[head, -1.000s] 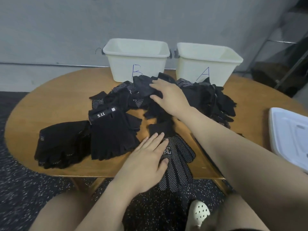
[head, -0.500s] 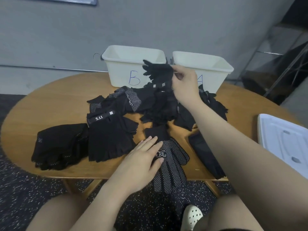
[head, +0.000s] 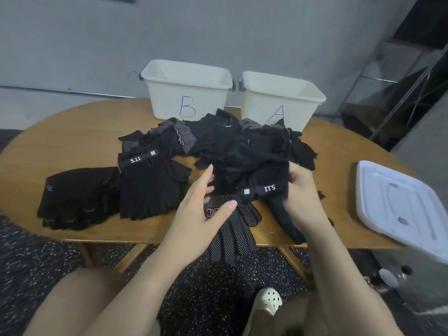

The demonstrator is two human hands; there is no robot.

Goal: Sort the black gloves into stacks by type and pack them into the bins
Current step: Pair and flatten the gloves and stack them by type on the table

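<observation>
Head view: two cream bins stand at the far edge of the table [head: 60,132], bin B [head: 186,93] left of bin A [head: 281,103]; what shows of their insides holds nothing. Nearer than bin B lies the loose glove heap [head: 230,144], with two sorted stacks left of it. The right hand [head: 299,190] grips a 5.11 glove [head: 264,183]; the left hand [head: 201,212] hovers beside it, fingers relaxed.

Bare worktop [head: 72,132] lies open at far left. The loose glove heap [head: 242,146] crowds both bin fronts, bin B [head: 186,93] and bin A [head: 281,100]; their mouths gape clear above. A white lid [head: 400,209] blocks the right edge.
</observation>
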